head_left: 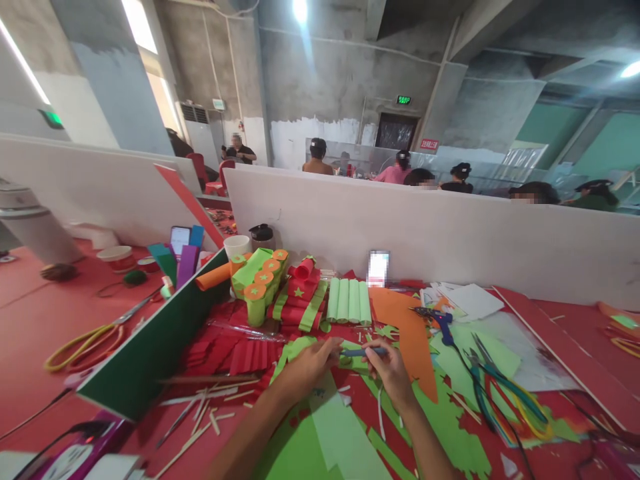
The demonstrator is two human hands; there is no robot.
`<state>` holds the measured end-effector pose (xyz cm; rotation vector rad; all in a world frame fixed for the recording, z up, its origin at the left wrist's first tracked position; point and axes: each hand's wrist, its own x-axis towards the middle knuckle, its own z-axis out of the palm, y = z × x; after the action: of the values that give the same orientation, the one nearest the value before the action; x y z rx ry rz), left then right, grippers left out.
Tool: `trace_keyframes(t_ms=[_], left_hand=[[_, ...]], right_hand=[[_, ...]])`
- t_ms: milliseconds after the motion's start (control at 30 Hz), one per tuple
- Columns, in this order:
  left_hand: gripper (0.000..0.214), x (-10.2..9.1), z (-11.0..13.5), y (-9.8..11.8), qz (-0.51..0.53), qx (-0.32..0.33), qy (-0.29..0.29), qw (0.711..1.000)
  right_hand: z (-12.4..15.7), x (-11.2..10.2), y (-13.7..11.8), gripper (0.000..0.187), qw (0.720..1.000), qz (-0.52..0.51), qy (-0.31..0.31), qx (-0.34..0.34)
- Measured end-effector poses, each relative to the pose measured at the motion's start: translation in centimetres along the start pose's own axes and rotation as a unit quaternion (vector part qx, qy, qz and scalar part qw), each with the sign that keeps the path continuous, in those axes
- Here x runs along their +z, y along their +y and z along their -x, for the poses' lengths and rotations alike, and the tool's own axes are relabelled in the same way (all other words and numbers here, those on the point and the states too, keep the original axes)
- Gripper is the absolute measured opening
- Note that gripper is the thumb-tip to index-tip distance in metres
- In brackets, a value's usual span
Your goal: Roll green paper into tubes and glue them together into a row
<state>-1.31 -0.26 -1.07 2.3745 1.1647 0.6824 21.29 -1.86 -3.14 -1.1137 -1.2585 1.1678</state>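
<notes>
My right hand (387, 368) is closed around a grey-blue pen (361, 353), which lies nearly level and points to the left. The pen's left end reaches the fingertips of my left hand (323, 360). That hand's fingers are curled and pressed together; whether they grip the pen's end or something small is hidden. Beneath both hands lie cut sheets of green paper (295, 443) and a pale green strip (334, 421). Just beyond stand pale green paper rolls (349, 300) and a red paper model with green bands (299, 301).
A blue glue gun (440, 321) rests on the right, near scissors (505, 393) with green and yellow handles. Orange paper (417, 347) lies beside my right hand. A dark green board (150, 343) stands at left. Thin wooden sticks (200, 417) are scattered. A phone (379, 269) leans against the white partition (450, 240).
</notes>
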Motion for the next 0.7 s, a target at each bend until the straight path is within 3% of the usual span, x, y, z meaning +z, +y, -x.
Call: trace_keyframes(t_ms=[333, 500, 700], left_hand=[[0.049, 0.7, 0.5, 0.0, -0.122, 0.098, -0.011, 0.988], [0.063, 0.2, 0.7, 0.1, -0.135, 0.113, 0.016, 0.984], [0.045, 0.3, 0.1, 1.9, -0.086, 0.139, 0.071, 0.984]], right_hand=[[0.4, 0.3, -1.5, 0.032, 0.999, 0.03, -0.036, 0.0], [0.7, 0.8, -2.4, 0.03, 0.999, 0.011, -0.031, -0.018], [0.7, 1.6, -3.1, 0.032, 0.998, -0.042, -0.047, -0.027]])
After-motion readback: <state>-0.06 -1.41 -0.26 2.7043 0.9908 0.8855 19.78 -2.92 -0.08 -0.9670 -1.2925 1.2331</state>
